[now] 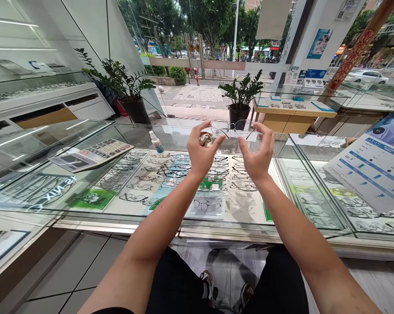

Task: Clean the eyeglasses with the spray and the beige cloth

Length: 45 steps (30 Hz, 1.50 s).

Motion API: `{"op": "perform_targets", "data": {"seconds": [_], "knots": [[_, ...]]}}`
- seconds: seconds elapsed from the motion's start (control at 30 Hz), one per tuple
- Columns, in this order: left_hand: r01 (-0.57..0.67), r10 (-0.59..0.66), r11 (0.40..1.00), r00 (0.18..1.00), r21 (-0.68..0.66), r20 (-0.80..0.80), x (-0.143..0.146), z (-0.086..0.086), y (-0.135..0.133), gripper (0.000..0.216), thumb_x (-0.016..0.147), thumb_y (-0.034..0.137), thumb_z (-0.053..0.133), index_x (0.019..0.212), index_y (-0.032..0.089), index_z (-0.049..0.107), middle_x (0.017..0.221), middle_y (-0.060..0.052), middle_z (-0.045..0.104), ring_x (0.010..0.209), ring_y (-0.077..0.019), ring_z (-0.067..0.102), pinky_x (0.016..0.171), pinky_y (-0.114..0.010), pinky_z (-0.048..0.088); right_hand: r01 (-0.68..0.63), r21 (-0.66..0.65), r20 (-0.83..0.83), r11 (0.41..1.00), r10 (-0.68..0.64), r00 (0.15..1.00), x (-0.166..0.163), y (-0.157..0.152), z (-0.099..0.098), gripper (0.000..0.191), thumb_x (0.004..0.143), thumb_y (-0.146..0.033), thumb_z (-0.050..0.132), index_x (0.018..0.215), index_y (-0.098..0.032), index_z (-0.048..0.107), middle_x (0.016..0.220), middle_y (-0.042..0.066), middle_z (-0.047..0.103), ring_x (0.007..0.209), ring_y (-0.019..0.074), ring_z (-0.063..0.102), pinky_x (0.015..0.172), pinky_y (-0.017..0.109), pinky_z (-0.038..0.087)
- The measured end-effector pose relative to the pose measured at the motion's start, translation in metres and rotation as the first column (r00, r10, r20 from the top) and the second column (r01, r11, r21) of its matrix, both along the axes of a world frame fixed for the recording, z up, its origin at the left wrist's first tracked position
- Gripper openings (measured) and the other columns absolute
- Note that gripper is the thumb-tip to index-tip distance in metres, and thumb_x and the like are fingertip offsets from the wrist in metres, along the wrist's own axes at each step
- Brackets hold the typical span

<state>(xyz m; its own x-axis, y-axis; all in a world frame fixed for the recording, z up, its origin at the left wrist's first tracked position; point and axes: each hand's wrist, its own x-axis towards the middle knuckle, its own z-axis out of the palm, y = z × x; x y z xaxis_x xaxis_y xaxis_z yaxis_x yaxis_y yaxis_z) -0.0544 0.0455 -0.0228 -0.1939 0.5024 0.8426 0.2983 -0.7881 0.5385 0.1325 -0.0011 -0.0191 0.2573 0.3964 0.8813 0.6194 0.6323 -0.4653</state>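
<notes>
Both of my hands hold up a pair of thin-framed eyeglasses above the glass display counter. My left hand pinches the left side of the frame between thumb and fingers. A crumpled pale cloth is tucked in that same palm. At the other end, my right hand grips the right side of the frame. The lenses face the window and look clear. Rows of eyeglass frames lie under the counter glass below my hands.
A small spray bottle and a large calculator are on the counter to the left. A printed sign leans at the right. Two potted plants stand beyond the counter, before the window.
</notes>
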Motion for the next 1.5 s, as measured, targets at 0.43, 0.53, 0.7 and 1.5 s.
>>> {"op": "perform_targets", "data": {"seconds": [0.43, 0.53, 0.7, 1.5], "knots": [[-0.139, 0.149, 0.975, 0.988, 0.173, -0.046, 0.0, 0.005, -0.009, 0.06, 0.093, 0.063, 0.087, 0.141, 0.03, 0.07, 0.134, -0.011, 0.077, 0.094, -0.0219, 0.074, 0.091, -0.041, 0.064, -0.065, -0.042, -0.011, 0.997, 0.065, 0.998, -0.001, 0.003, -0.003, 0.055, 0.105, -0.053, 0.072, 0.152, -0.031, 0.056, 0.154, 0.013, 0.068, 0.145, 0.0336, 0.067, 0.124, 0.067, 0.055], [-0.155, 0.164, 0.972, 0.986, 0.179, -0.035, 0.001, 0.004, -0.009, 0.059, 0.094, 0.062, 0.087, 0.141, 0.031, 0.07, 0.134, -0.01, 0.077, 0.093, -0.0211, 0.074, 0.089, -0.039, 0.063, -0.072, -0.047, -0.011, 0.996, 0.072, 0.997, -0.001, 0.003, -0.004, 0.056, 0.105, -0.053, 0.072, 0.154, -0.032, 0.055, 0.154, 0.013, 0.068, 0.146, 0.0338, 0.066, 0.124, 0.067, 0.054], [-0.118, 0.119, 0.99, 0.993, 0.083, -0.011, 0.004, -0.001, -0.007, 0.059, 0.093, 0.06, 0.089, 0.142, 0.033, 0.071, 0.137, -0.01, 0.078, 0.093, -0.019, 0.075, 0.083, -0.034, 0.062, -0.044, 0.005, 0.003, 0.999, 0.044, 0.999, -0.002, 0.001, -0.003, 0.053, 0.105, -0.051, 0.073, 0.152, -0.032, 0.056, 0.151, 0.013, 0.069, 0.143, 0.0343, 0.068, 0.122, 0.069, 0.057], [-0.083, 0.087, 0.972, 0.996, 0.221, -0.011, 0.007, 0.007, -0.017, 0.065, 0.099, 0.063, 0.082, 0.151, 0.03, 0.059, 0.135, -0.012, 0.08, 0.093, -0.0198, 0.079, 0.083, -0.036, 0.064, -0.087, 0.03, -0.003, 0.996, 0.087, 0.996, -0.005, 0.0, -0.002, 0.055, 0.105, -0.052, 0.073, 0.152, -0.033, 0.054, 0.151, 0.013, 0.068, 0.14, 0.0318, 0.07, 0.119, 0.063, 0.06]]}}
